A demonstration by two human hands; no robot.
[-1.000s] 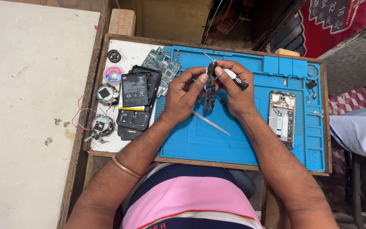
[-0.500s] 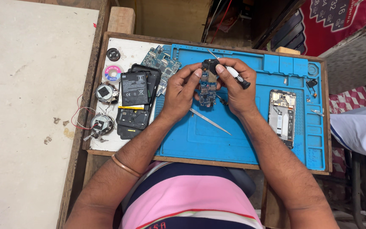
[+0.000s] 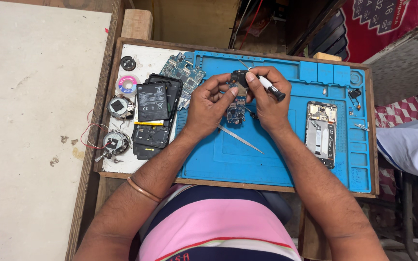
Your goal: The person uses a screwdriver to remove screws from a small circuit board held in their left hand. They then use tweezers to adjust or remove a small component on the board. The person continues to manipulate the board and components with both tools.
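Note:
Both my hands meet above a blue work mat (image 3: 276, 159). They hold a small phone circuit board (image 3: 238, 101) upright between them. My left hand (image 3: 208, 106) pinches its left edge with thumb and fingers. My right hand (image 3: 267, 99) presses its top with the thumb and also grips a small screwdriver (image 3: 273, 89) with a white shaft and black handle. A pair of metal tweezers (image 3: 240, 139) lies on the mat just below my hands.
A stack of black phone parts with a battery (image 3: 152, 102) lies left of the mat, beside another circuit board (image 3: 184, 72). An opened phone frame (image 3: 320, 131) rests on the mat's right. Small round parts (image 3: 120, 106) and red wires (image 3: 93, 140) sit at the tray's left edge.
My hands have shifted slightly and turned the circuit board between the fingers. The screwdriver stays in my right hand. Nothing else on the mat has moved.

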